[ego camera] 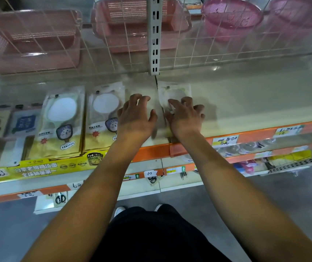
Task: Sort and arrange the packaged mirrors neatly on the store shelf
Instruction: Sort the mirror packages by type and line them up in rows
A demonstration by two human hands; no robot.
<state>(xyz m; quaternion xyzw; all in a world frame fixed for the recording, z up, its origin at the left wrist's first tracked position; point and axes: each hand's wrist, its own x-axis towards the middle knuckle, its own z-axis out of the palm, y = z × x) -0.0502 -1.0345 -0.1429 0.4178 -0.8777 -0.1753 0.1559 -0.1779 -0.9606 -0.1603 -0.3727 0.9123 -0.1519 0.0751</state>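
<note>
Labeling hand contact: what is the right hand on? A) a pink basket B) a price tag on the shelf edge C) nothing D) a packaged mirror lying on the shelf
D: the right hand lies with curled fingers on the pale packaged mirror flat on the shelf, right of the upright post.

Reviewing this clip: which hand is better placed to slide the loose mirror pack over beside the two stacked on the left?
Right, probably. The right hand already rests on the loose mirror pack, fingers bent over it. The left hand hovers over bare shelf between that pack and the neat mirror packs.
</note>
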